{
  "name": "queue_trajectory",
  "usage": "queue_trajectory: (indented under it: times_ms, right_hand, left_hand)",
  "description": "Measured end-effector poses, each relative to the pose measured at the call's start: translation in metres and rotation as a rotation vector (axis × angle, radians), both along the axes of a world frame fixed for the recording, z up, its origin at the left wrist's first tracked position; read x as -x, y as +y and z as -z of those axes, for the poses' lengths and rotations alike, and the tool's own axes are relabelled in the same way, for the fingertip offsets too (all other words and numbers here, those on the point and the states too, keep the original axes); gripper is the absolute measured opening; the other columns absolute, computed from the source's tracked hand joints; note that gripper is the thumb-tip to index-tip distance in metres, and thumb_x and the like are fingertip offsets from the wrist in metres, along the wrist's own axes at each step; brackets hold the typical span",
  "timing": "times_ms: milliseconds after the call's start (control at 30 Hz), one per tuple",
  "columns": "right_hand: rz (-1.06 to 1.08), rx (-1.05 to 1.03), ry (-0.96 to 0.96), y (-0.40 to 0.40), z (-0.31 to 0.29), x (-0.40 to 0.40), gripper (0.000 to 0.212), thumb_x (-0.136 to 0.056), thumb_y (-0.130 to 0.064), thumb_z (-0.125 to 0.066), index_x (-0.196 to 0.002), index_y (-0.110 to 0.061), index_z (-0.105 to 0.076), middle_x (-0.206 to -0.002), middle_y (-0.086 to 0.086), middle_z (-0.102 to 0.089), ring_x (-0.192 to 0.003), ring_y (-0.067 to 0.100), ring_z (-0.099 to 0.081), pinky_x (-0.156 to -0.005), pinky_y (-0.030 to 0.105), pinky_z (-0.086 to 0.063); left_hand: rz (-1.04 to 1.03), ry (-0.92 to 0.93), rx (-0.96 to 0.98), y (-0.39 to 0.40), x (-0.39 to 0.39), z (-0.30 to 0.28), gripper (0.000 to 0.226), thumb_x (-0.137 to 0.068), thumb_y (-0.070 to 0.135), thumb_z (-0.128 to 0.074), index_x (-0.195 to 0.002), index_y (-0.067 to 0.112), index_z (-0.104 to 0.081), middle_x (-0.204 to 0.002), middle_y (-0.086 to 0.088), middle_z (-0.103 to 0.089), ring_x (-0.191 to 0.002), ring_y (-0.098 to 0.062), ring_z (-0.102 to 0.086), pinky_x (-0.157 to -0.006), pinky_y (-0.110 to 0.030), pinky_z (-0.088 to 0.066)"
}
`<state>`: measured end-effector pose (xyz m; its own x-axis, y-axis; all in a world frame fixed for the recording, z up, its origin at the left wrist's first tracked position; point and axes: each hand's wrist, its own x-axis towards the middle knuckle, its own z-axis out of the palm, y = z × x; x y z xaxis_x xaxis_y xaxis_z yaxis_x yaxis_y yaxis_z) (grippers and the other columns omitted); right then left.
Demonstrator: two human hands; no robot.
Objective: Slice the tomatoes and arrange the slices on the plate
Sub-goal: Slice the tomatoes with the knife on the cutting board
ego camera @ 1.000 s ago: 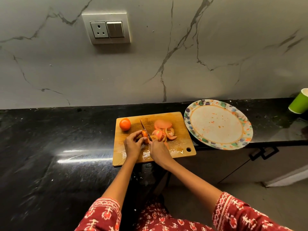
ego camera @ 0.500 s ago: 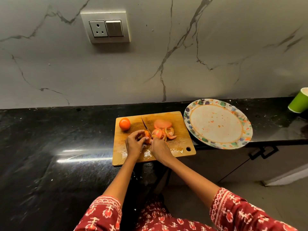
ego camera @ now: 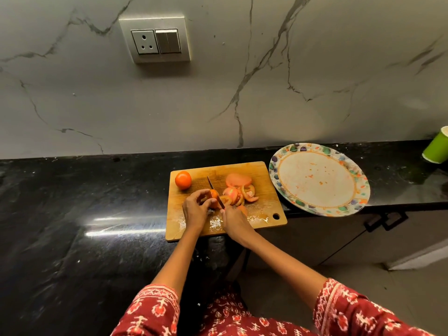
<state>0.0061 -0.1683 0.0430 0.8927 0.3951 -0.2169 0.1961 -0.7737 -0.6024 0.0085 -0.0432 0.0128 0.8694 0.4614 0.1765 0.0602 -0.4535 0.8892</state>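
Home kitchen: black stone counter (ego camera: 72,202)

The scene was dimly and warmly lit, with soft light falling from above. A bright white streak of glare lay across the glossy black stone surface (ego camera: 72,214), just left of the pale wooden chopping board (ego camera: 264,173), whose wet near part also glinted. The grey veined marble wall (ego camera: 242,93) was evenly lit, with a soft shadow beneath the silver socket-and-switch plate (ego camera: 155,38). The wide-angle lens bowed the surface's back edge and stretched the red patterned sleeves (ego camera: 155,311) at the bottom. The centre was fairly sharp; fine detail looked slightly smeared, and the green cup (ego camera: 436,149) was cut off at the right edge.
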Motion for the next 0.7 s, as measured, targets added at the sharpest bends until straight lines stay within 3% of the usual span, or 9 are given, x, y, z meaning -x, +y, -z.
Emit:
queue_trajectory:
  times_ms: [100,200,367,467,700]
  right_hand:
    - [0.027,-0.008,0.036,-0.003,0.006,0.007,0.033,-0.102,-0.022,-0.032,-0.100,0.001,-0.055,-0.086,0.013,-0.049,-0.079,0.024,-0.048,-0.067,0.033,-0.036]
    - [0.046,-0.009,0.054,0.001,0.007,-0.002,0.033,-0.102,-0.021,-0.032,-0.104,0.002,-0.055,-0.097,0.020,-0.061,-0.090,0.032,-0.058,-0.067,0.030,-0.035]
    - [0.028,-0.005,0.037,0.007,0.005,-0.006,0.034,-0.102,-0.022,-0.032,-0.106,0.003,-0.055,-0.096,0.024,-0.064,-0.090,0.036,-0.061,-0.065,0.033,-0.038]
    - [0.042,-0.016,0.034,0.008,0.008,-0.004,0.033,-0.102,-0.023,-0.033,-0.105,0.003,-0.053,-0.096,0.023,-0.063,-0.089,0.037,-0.061,-0.063,0.034,-0.037]
    - [0.039,0.049,-0.002,0.016,0.004,-0.003,0.033,-0.102,-0.021,-0.032,-0.110,0.003,-0.054,-0.106,0.022,-0.062,-0.098,0.036,-0.060,-0.065,0.032,-0.036]
  left_hand:
    - [0.018,-0.006,0.030,0.001,0.001,0.002,0.030,-0.072,0.003,-0.074,-0.102,0.007,-0.068,-0.100,-0.007,-0.069,-0.094,-0.014,-0.063,-0.081,-0.016,-0.048]
    - [0.068,-0.006,-0.062,-0.008,0.003,0.000,0.028,-0.071,0.004,-0.075,-0.098,0.008,-0.069,-0.097,-0.004,-0.069,-0.091,-0.010,-0.062,-0.077,-0.005,-0.044]
    - [-0.002,-0.044,-0.034,-0.006,0.002,0.004,0.038,-0.076,0.003,-0.070,-0.114,0.006,-0.063,-0.107,-0.009,-0.067,-0.097,-0.015,-0.061,-0.086,-0.029,-0.052]
    - [0.041,-0.019,-0.023,-0.002,0.002,0.007,0.049,-0.080,0.000,-0.066,-0.127,0.008,-0.054,-0.115,-0.009,-0.063,-0.105,-0.017,-0.059,-0.090,-0.032,-0.051]
    - [0.079,-0.003,-0.023,0.001,0.006,0.015,0.050,-0.078,0.002,-0.068,-0.126,0.012,-0.055,-0.119,-0.011,-0.060,-0.110,-0.021,-0.057,-0.094,-0.040,-0.049]
